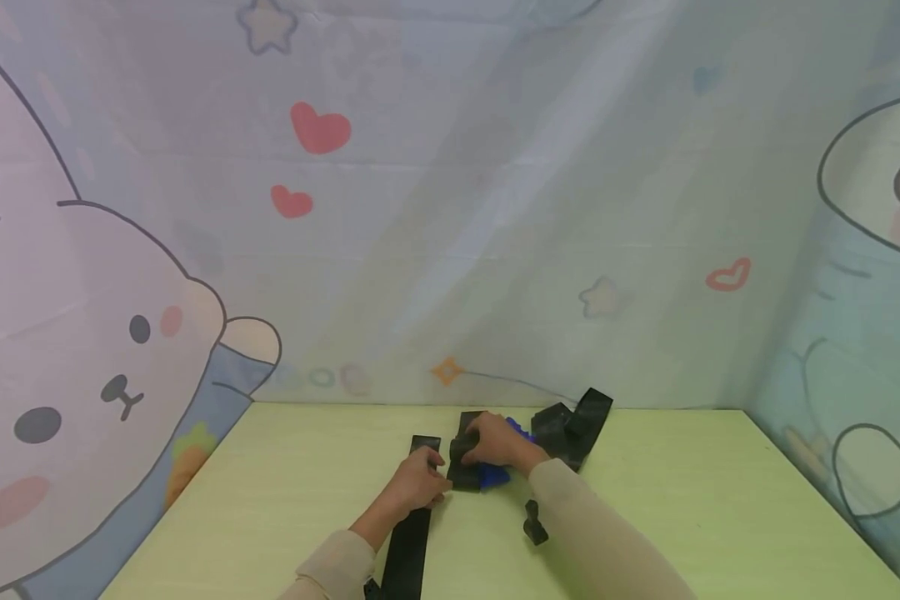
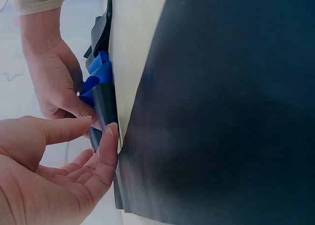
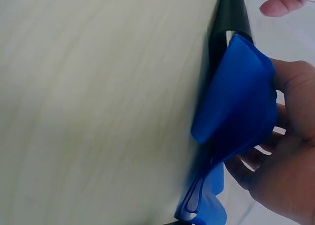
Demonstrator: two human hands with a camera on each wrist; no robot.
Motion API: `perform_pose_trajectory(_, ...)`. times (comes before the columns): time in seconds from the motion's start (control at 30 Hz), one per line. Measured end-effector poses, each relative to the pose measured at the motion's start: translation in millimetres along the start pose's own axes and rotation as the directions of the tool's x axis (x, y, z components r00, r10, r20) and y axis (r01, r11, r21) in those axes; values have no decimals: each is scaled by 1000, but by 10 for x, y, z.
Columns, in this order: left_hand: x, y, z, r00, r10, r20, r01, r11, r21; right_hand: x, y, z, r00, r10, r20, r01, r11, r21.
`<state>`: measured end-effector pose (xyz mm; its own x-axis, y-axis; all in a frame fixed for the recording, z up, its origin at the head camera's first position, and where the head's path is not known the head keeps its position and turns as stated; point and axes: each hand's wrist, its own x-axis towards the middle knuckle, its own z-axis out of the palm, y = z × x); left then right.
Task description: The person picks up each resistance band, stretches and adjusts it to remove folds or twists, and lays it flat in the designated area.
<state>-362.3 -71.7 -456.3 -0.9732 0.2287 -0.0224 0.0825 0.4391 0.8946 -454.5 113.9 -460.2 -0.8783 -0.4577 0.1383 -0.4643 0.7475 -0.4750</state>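
Observation:
My right hand (image 1: 498, 442) grips a folded flat black band (image 1: 465, 477) from above, at the far part of the table. Blue band material (image 3: 236, 92) lies bunched under and beside that hand, partly hidden by it. To the left, my left hand (image 1: 418, 479) hovers over a long black strip (image 1: 405, 554) that runs toward me. In the left wrist view, the left thumb and fingers stand apart with nothing plainly held, fingertips close to the black material. More black band (image 1: 588, 421) lies loosely looped beyond the right wrist.
A pale yellow-green table (image 1: 682, 500) carries everything. Behind it hangs a printed cloth backdrop (image 1: 495, 208) with hearts, stars and a rabbit. A small black item (image 1: 535, 525) shows beside the right cuff.

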Motion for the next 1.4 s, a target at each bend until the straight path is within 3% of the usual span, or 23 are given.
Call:
perform_pose_trajectory(0.43, 109, 31, 49, 999, -39, -1, 39, 997, 71, -25, 27, 29, 998, -44, -37, 44, 999, 14)
perform_pose_trajectory(0.73, 168, -6, 52, 997, -76, 20, 76, 997, -2, -33, 54, 45, 998, -40, -40, 41, 999, 24)
perform_pose_trajectory(1.03, 178, 28, 65, 998, -70, 7, 70, 998, 4, -39, 83, 65, 998, -36, -44, 37, 999, 31)
perform_pose_trajectory(1.23, 142, 84, 85, 998, -17, 65, 19, 999, -30, -69, 94, 40, 999, -10, -48, 13, 999, 49)
perform_pose_trajectory(1.4, 114, 126, 110, 997, 32, 66, -28, 998, -63, -64, 130, 23, 996, -13, -88, 14, 1000, 14)
